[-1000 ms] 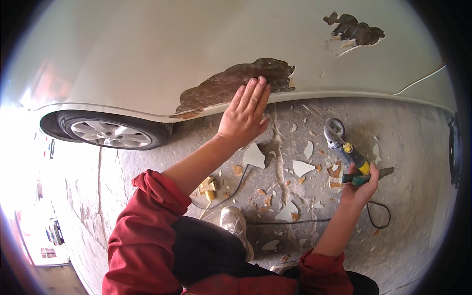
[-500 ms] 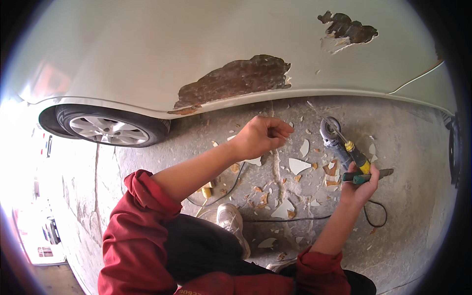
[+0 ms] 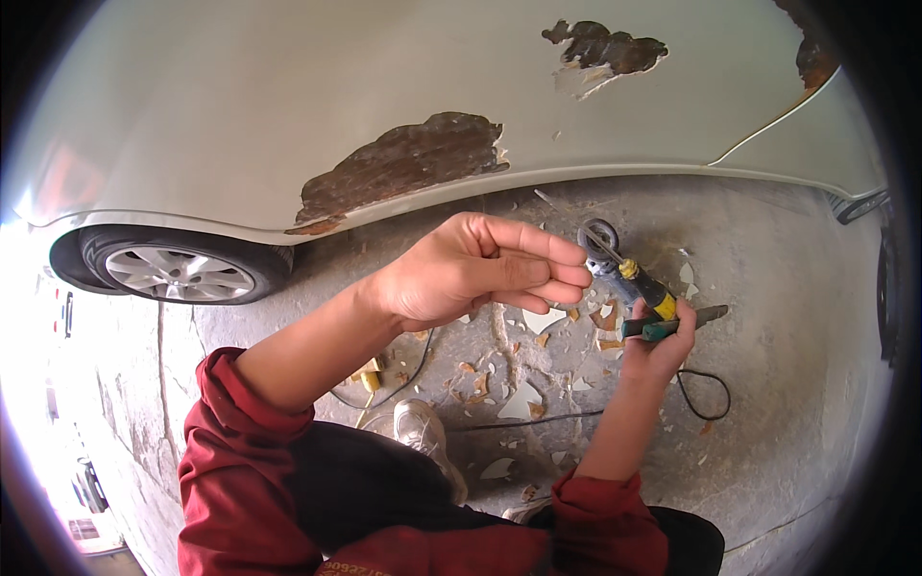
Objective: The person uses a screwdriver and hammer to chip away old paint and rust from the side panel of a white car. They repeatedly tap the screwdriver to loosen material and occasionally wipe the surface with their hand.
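Note:
My right hand is wrapped round a long screwdriver with a black and yellow handle, its shaft pointing up and left. The same hand grips a tool with dark green handles that looks like pliers; my fingers hide part of it. My left hand is raised in front of the car, palm partly turned up, fingers stretched out and thumb lying along them; I see nothing in it. Beyond the screwdriver, an angle grinder lies on the floor. The light-coloured car body panel has dark bared patches.
White and brown flakes of paint and filler litter the concrete floor. A black cable runs across it, near a yellow connector. The car's wheel stands at the left. My shoe is close to the flakes.
My left hand has come nearer to the view, its fingers straighter. The view has shifted, so the car and floor appear further left. My right hand keeps hold of the same tools.

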`<state>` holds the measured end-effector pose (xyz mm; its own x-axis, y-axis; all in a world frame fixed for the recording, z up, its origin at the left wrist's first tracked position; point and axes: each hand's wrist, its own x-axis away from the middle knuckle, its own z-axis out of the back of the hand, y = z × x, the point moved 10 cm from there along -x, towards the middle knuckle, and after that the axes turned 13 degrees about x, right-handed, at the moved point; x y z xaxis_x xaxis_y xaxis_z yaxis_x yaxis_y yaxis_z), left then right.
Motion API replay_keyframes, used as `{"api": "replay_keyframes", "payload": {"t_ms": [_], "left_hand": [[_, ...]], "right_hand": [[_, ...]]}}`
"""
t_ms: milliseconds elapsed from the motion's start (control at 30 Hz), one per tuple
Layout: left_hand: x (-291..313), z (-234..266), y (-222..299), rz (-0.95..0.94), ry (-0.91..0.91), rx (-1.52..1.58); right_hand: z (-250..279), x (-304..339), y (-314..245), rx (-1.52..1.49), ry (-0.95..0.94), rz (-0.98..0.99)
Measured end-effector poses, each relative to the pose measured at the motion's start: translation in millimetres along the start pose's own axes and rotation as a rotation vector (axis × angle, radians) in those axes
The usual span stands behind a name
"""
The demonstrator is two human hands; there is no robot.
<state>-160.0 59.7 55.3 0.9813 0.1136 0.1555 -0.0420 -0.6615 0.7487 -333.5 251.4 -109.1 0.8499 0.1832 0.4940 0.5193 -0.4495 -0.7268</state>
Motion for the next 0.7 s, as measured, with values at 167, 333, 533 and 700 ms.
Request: {"api": "replay_keyframes", "payload": {"t_ms": [167,333,533,700], "left_hand": [[1,-4,5,-0.020,-0.009,0.000],[-2,-2,6,-0.115,0.006,-0.024],[-1,24,-14,0.093,0.269,-0.362],[-12,22,-7,-0.054,0.381,-0.967]], "right_hand": [[-2,3,0,-0.007,-0.002,-0.012],[-2,3,-2,-0.011,-0.027,-0.002],[-4,8,-7,-0.021,-0.007,0.024],[-11,15,-18,0.017,-0.003,0.063]]}}
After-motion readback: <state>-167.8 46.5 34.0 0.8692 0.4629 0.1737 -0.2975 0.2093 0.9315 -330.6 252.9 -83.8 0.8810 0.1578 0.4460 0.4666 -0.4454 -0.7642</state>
